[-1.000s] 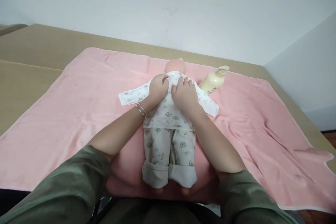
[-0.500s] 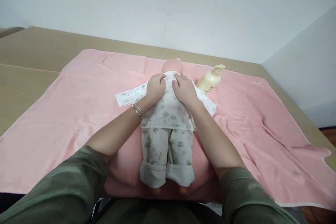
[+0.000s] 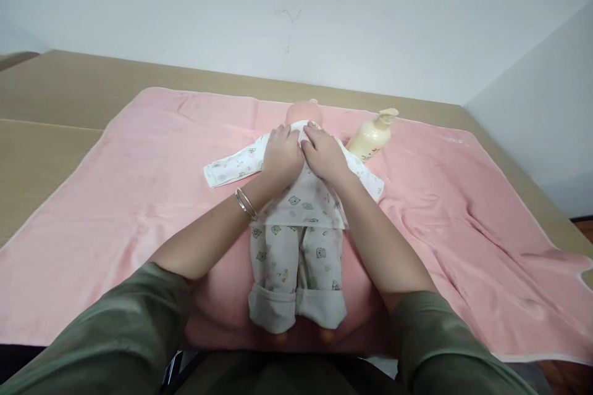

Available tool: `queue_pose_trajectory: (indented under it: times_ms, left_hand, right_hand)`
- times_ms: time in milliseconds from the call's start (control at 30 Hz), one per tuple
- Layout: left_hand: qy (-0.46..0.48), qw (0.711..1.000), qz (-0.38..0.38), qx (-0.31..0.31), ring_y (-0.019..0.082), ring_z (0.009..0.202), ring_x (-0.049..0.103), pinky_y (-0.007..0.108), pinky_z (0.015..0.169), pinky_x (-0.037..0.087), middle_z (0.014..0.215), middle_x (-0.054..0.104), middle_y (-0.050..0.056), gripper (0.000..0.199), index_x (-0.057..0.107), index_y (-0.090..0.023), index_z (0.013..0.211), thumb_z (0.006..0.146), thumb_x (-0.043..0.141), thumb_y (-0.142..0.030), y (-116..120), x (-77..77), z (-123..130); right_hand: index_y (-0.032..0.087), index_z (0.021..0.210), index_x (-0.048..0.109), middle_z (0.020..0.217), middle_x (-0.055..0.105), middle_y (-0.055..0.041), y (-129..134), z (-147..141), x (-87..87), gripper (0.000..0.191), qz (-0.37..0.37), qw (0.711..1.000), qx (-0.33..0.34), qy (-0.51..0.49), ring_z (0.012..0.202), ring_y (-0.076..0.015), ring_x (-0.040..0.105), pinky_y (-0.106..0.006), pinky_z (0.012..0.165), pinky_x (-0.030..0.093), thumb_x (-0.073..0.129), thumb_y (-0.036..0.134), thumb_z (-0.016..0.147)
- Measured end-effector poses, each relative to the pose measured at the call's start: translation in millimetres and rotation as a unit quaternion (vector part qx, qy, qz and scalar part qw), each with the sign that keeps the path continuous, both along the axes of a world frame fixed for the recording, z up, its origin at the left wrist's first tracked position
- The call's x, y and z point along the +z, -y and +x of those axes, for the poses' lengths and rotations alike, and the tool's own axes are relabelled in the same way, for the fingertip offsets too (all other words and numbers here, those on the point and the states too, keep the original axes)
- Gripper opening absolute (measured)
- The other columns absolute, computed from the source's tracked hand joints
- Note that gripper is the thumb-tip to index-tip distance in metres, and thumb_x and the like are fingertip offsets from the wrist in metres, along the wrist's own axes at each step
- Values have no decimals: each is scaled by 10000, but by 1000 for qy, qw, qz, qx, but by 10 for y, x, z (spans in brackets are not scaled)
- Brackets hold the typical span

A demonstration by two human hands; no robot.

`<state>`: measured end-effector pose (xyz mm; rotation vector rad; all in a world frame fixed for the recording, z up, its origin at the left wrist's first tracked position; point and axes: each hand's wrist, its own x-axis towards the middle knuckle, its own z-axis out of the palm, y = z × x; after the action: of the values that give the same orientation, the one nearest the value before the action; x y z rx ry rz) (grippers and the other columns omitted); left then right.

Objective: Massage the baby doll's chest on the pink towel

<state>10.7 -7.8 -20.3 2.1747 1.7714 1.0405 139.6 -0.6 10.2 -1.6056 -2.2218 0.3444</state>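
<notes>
A baby doll point(image 3: 303, 112) lies on a pink blanket point(image 3: 152, 154), its head toward the wall. It is dressed in a white printed top point(image 3: 301, 200) with both sleeves spread sideways, and matching trousers point(image 3: 280, 259) with rolled cuffs. My left hand point(image 3: 284, 157) is closed on the upper part of the top, near the collar. Right beside it, my right hand point(image 3: 323, 153) pinches the top's fabric just below the doll's head. The fingertips of both hands nearly meet at the neckline.
A pale yellow pump bottle point(image 3: 370, 137) lies tilted on the blanket, right of the doll's head, close to the right sleeve. The wooden table point(image 3: 65, 86) shows around the blanket, and a white wall point(image 3: 208, 24) rises behind it.
My left hand has moved right and slightly up along the collar, closer to my right hand. My right hand has shifted slightly up. The top's neckline now sits higher against the doll's head.
</notes>
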Motion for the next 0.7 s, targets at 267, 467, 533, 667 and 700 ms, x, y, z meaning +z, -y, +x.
queue_pose_trajectory:
  times_ms: [267,467,533,667,700]
  left_hand:
    - [-34,999,-25,-4,304,1488,525,493,1292,379,1527,616,208,484,603,-75,1390,1001,336,-183,-48,-82,-1]
    - [-81,995,-61,-1,357,1363,599,537,1179,471,1375,691,226,445,652,-105,1252,1043,293,-263,-176,16,-182]
    - [-126,991,-48,-15,363,1305,627,546,1150,476,1322,705,244,466,648,-77,1259,1050,267,-245,-66,59,-133]
    - [-194,981,-20,-21,412,1389,569,576,1176,415,1469,603,330,533,523,35,1458,1020,317,-188,258,106,56]
    - [-203,979,-18,-23,424,1425,542,583,1189,397,1513,567,339,555,487,46,1494,1009,327,-170,317,112,94]
  right_hand:
    - [-17,1616,369,1696,346,-267,199,-71,108,626,-35,993,-41,100,1577,-432,362,-607,1284,312,295,274,1066]
    - [82,1596,438,1706,374,-188,320,-181,81,594,3,994,25,106,1588,-377,350,-607,1285,315,283,225,1041]
    - [91,1551,492,1676,428,-182,227,-122,58,577,7,997,9,82,1554,-362,402,-587,1264,349,260,218,1039]
    - [73,1498,529,1508,597,-208,4,2,2,553,-4,997,-55,53,1408,-363,543,-547,1200,417,282,275,1047]
    - [73,1507,522,1499,603,-209,-26,16,-5,556,-9,997,-63,52,1399,-364,550,-541,1200,416,287,292,1053]
